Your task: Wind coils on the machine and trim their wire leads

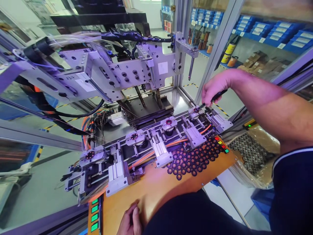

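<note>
My right hand (212, 88) is closed around a slim black-handled tool (219, 94). Its thin dark tip points down at the rightmost winding fixture (196, 111), which holds a small ring-shaped part; the exact kind of tool does not show. Three more fixtures stand in the row to the left, each with a dark and red ring part: one (168, 122), another (134, 137) and the leftmost (90, 156). At the bottom edge, my left hand (130, 220) rests by the orange tabletop (146, 192), fingers curled, with nothing visible in them.
Many small dark rings (193, 160) lie spread on the tabletop. Colored buttons (222, 144) sit at its right, green ones (95, 209) at its left. Overhead hangs a metal machine head (127, 73) with cables. A box of small metal parts (251, 153) stands at the right.
</note>
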### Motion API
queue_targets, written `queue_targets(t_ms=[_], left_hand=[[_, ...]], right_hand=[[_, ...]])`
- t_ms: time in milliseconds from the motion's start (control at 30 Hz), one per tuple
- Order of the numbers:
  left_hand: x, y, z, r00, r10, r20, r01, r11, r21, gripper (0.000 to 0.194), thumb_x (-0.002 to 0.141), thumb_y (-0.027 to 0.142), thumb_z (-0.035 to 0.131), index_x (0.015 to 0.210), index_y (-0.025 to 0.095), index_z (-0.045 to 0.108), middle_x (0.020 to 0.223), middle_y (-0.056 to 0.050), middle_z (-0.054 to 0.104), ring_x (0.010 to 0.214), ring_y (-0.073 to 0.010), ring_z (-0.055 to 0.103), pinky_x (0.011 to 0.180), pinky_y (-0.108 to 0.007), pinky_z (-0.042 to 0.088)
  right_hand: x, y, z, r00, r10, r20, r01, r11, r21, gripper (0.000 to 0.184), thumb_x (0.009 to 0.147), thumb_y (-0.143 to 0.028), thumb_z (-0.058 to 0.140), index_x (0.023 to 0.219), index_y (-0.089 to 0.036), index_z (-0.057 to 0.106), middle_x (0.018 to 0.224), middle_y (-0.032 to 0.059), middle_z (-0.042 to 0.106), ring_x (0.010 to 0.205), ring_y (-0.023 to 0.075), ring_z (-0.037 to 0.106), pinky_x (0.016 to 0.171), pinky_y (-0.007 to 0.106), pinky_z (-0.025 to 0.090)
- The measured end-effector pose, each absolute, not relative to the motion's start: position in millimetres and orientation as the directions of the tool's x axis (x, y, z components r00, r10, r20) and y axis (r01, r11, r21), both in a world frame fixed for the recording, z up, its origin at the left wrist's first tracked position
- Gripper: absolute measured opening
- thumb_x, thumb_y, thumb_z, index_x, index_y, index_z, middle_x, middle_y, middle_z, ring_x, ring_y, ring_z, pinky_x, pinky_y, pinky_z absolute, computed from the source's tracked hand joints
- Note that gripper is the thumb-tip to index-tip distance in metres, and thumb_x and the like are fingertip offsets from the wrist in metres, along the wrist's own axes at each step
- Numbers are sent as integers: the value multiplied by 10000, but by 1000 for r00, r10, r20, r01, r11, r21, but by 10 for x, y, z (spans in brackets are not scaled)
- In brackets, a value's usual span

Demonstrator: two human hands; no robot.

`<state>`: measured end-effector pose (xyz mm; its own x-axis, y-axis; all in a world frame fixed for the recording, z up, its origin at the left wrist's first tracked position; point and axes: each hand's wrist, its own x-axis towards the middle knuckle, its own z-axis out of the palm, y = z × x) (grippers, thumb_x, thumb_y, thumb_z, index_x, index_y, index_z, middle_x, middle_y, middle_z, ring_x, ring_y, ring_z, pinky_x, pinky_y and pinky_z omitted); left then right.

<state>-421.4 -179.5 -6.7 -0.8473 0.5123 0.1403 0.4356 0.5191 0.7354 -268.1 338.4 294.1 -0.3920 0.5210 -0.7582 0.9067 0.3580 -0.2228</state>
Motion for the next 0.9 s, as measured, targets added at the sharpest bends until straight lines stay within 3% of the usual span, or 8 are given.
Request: queue_targets(t_ms=[100, 300, 533, 600, 667, 767, 833, 900], left_hand=[[-4212, -1790, -62, -844, 517, 139, 441, 524, 729, 297, 914, 454, 517, 955, 227, 704, 961, -36, 771, 902, -211, 717, 924, -327, 527], [-4219, -1775, -41, -843, 517, 149, 455, 536, 712, 297, 914, 450, 509, 941, 226, 701, 955, -34, 772, 899, -206, 720, 913, -314, 534], [-4240, -1810, -76, -821, 550, 155, 474, 505, 722, 270, 922, 430, 523, 947, 225, 696, 955, -39, 774, 893, -212, 726, 918, -333, 545], [-4250, -1823, -95, -815, 556, 161, 483, 501, 718, 271, 926, 431, 518, 954, 229, 697, 949, -38, 775, 881, -215, 730, 904, -340, 552], [-4264, -1831, -111, -809, 562, 171, 495, 495, 714, 276, 925, 434, 515, 959, 231, 699, 944, -38, 776, 870, -216, 733, 883, -338, 560], [-4295, -1832, -114, -795, 574, 195, 524, 489, 697, 270, 916, 422, 529, 957, 220, 704, 922, -41, 781, 844, -208, 737, 821, -311, 570], [-4318, -1828, -93, -766, 605, 217, 555, 452, 698, 266, 915, 399, 531, 950, 201, 707, 897, -52, 782, 820, -205, 737, 773, -298, 573], [-4333, -1824, -48, -733, 640, 230, 575, 402, 713, 278, 912, 398, 533, 945, 182, 705, 871, -65, 778, 778, -201, 733, 727, -291, 574]], right_hand=[[-2677, 3395, 2948, -380, 536, -754, 913, 347, -213, 343, 684, -177, 762, 745, 137, 638, 817, 59, 704, 648, -4, 612, 575, 98, 322], [-2709, 3334, 2985, -303, 562, -770, 948, 261, -182, 356, 680, -163, 787, 801, 144, 651, 925, 155, 718, 808, 104, 682, 660, 135, 404], [-2712, 3333, 2951, -334, 525, -783, 933, 304, -193, 568, 831, -250, 419, 836, 313, 494, 875, 179, 683, 563, -72, 562, 526, 99, 287], [-2677, 3300, 3006, -378, 501, -778, 915, 328, -233, 582, 813, -248, 442, 944, 318, 483, 846, 148, 689, 520, -81, 537, 514, 102, 282], [-2635, 3140, 3106, -488, 456, -744, 867, 352, -352, 589, 776, -236, 525, 1111, 248, 494, 891, 113, 710, 549, -69, 570, 553, 90, 324], [-2595, 2548, 3181, -802, 283, -526, 596, 322, -736, 600, 704, -200, 681, 1252, 21, 576, 1037, 90, 733, 721, 23, 682, 689, 143, 470], [-2600, 1949, 3024, -918, 145, -368, 391, 182, -902, 493, 720, -166, 719, 1205, -100, 661, 1095, 72, 733, 859, 90, 705, 799, 220, 529], [-2630, 1300, 2632, -953, 55, -297, 294, -52, -954, 455, 800, -214, 675, 1254, -181, 652, 1188, 78, 702, 993, 149, 690, 869, 290, 542]])
